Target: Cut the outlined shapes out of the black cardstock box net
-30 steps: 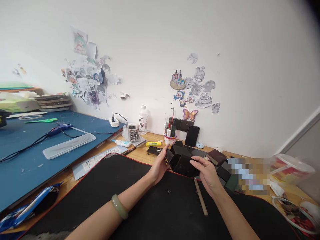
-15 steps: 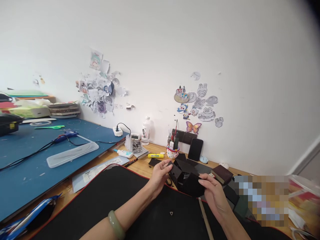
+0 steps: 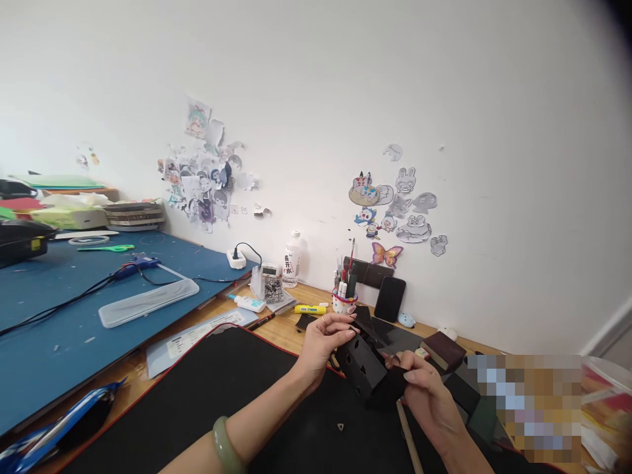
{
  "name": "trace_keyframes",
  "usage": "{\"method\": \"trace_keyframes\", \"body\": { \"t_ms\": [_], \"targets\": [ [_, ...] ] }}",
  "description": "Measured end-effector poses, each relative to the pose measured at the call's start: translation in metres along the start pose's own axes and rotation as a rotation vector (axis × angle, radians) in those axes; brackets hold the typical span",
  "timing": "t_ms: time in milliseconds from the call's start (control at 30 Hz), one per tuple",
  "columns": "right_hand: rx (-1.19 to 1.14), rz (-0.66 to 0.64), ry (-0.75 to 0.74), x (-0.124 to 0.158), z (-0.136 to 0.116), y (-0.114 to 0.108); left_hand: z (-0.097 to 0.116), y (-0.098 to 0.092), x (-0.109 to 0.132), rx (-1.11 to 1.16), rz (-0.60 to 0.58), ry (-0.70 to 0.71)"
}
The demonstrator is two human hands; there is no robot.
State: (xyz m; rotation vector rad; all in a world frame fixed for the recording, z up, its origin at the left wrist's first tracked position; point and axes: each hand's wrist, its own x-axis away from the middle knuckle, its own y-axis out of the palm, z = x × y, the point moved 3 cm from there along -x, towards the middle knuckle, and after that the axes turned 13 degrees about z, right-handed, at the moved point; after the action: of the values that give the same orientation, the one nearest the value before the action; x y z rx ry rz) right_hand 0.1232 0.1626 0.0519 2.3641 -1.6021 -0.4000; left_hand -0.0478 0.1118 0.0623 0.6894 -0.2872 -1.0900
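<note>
This looks like a hobby craft corner, with cartoon cut-outs (image 3: pixel 365 193) on the wall (image 3: pixel 296 99), a pen cup (image 3: pixel 344 304) and glue stick (image 3: pixel 310 309) near the desk's (image 3: pixel 282 332) back edge, and scissors (image 3: pixel 118 249) on a blue tabletop (image 3: pixel 69 280) to its left.

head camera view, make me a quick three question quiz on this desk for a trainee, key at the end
1. What do the left hand and the right hand hold between them?
2. True or false: the green bangle is worn on the left arm.
3. Fill in the blank: the wall cut-out closest to the smartphone is a colourful ______.

Key:
1. A black folded piece with holes in one face.
2. True.
3. Butterfly.
</note>
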Motion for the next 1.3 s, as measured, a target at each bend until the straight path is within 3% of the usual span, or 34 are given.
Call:
{"method": "trace_keyframes", "body": {
  "t_ms": [200, 533, 800, 1067, 1300],
  "targets": [
    [-0.047, -0.005, -0.012, 0.002, -0.002, 0.004, 0.002, -0.002, -0.001, 0.003, 0.085, 0.033],
    [0.079, 0.055, -0.09, 0.009, -0.009, 0.015, 0.001, -0.004, -0.003, 0.073, 0.228, 0.031],
    [0.079, -0.042, -0.06, 0.01, -0.01, 0.017, 0.003, -0.003, -0.001, 0.07, 0.249, 0.053],
    [0.3, 0.201, -0.115, 0.016, -0.024, 0.035, 0.006, -0.002, 0.004, 0.001, 0.274, 0.167],
    [0.489, 0.087, -0.118, 0.028, -0.032, 0.056, 0.009, 0.016, 0.027, -0.107, 0.173, 0.206]
  ]
}}
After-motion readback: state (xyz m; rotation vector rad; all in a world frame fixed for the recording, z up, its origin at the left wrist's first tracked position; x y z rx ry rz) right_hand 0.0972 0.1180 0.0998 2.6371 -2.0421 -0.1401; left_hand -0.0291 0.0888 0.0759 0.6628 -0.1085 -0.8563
